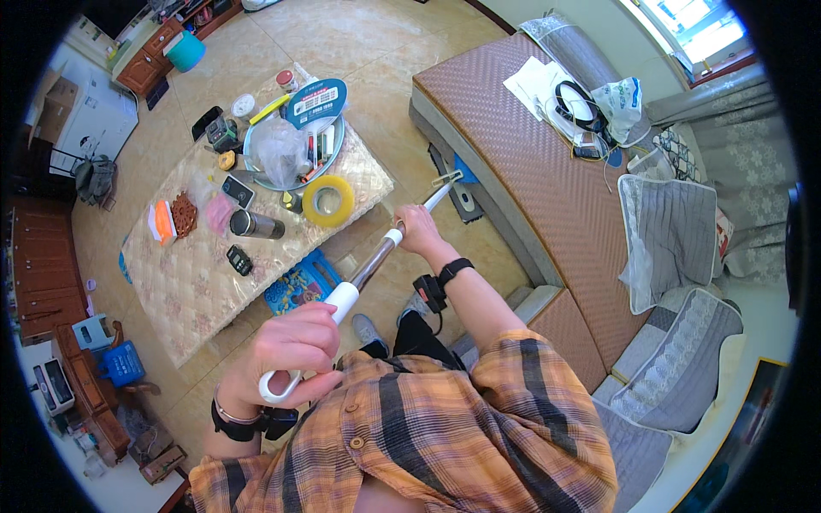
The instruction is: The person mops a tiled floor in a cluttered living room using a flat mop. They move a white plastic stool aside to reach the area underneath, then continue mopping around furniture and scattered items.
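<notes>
A mop with a long white and metal handle runs from my body towards the sofa. My left hand is closed around the handle's white upper end, near its hanging loop. Farther down the pole, my right hand grips it just past a white collar. The flat mop head lies on the tiled floor along the base of the sofa; part of it sits close under the sofa's edge. A blue piece shows beside the head, against the sofa base.
Left of the pole stands a cloth-covered table bearing a tape roll, a metal flask and a loaded basin. A blue patterned stool is beneath its edge. The sofa with woven mats runs along the right.
</notes>
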A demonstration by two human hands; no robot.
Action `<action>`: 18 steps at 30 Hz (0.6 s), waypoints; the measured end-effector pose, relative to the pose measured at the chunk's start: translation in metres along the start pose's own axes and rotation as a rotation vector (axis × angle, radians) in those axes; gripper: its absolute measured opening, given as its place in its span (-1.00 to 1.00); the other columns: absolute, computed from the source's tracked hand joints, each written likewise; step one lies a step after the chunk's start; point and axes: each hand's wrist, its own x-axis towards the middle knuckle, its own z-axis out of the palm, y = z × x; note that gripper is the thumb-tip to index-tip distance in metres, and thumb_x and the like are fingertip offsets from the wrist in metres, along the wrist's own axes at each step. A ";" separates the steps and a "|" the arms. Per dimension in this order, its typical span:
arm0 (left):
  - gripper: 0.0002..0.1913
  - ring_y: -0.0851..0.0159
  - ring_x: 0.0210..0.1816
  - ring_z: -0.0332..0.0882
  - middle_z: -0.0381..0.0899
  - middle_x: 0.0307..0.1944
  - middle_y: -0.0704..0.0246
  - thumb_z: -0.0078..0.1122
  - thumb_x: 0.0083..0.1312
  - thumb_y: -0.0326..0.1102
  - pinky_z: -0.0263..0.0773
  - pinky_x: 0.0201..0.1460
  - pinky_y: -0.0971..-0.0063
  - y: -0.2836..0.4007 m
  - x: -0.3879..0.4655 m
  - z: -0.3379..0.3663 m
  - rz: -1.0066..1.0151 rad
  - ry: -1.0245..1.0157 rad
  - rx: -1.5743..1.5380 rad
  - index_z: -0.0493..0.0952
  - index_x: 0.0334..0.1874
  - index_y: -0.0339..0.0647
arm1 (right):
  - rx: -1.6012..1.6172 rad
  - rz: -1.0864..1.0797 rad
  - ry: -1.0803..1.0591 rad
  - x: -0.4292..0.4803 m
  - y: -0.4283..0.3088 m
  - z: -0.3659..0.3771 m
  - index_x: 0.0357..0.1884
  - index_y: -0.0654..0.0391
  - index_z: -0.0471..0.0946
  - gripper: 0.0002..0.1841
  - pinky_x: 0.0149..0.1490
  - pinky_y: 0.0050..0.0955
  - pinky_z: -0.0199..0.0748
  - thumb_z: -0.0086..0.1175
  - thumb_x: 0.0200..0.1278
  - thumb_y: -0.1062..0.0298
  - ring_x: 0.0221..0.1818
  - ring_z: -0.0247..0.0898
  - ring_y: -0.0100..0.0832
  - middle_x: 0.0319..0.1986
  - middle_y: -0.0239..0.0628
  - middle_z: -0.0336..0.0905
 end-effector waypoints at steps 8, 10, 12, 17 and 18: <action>-0.79 0.23 -0.49 0.55 0.46 -0.63 0.37 0.29 0.01 -0.46 0.44 0.06 0.10 0.006 -0.010 0.016 -0.166 0.197 0.034 0.42 -0.67 -0.24 | -0.007 -0.161 -0.138 0.002 0.007 0.014 -0.61 0.09 0.48 -0.83 -0.19 -0.09 0.43 0.26 -0.32 0.42 -0.34 0.48 0.02 -0.52 -0.12 0.53; -0.82 0.20 -0.52 0.57 0.49 -0.64 0.33 0.29 -0.03 -0.49 0.49 0.01 0.13 0.022 -0.007 0.019 -0.198 0.238 0.060 0.44 -0.66 -0.24 | 0.069 -0.241 -0.120 -0.005 -0.003 0.011 -0.62 0.10 0.47 -0.83 -0.22 -0.08 0.42 0.25 -0.32 0.41 -0.35 0.48 0.02 -0.52 -0.11 0.53; -0.83 0.20 -0.53 0.58 0.49 -0.65 0.35 0.31 -0.04 -0.47 0.49 0.01 0.13 0.041 -0.001 0.014 -0.220 0.251 0.104 0.46 -0.66 -0.24 | 0.102 -0.257 -0.178 -0.006 -0.017 0.007 -0.63 0.11 0.47 -0.83 -0.26 -0.06 0.42 0.25 -0.32 0.41 -0.35 0.49 0.02 -0.53 -0.09 0.54; -0.86 0.23 -0.54 0.56 0.48 -0.67 0.39 0.32 -0.02 -0.46 0.49 0.00 0.14 0.058 0.024 0.007 -0.179 0.134 0.139 0.51 -0.64 -0.23 | 0.150 -0.274 -0.228 0.008 -0.023 -0.011 -0.62 0.08 0.48 -0.86 -0.13 -0.08 0.40 0.25 -0.26 0.39 -0.32 0.51 -0.01 -0.53 -0.11 0.55; -0.85 0.24 -0.55 0.56 0.48 -0.67 0.39 0.31 -0.01 -0.46 0.49 0.00 0.14 0.055 0.030 0.011 -0.183 0.137 0.132 0.51 -0.64 -0.23 | 0.153 -0.263 -0.175 0.013 -0.019 -0.013 -0.61 0.08 0.49 -0.86 -0.11 -0.09 0.39 0.25 -0.25 0.38 -0.31 0.51 -0.02 -0.52 -0.12 0.55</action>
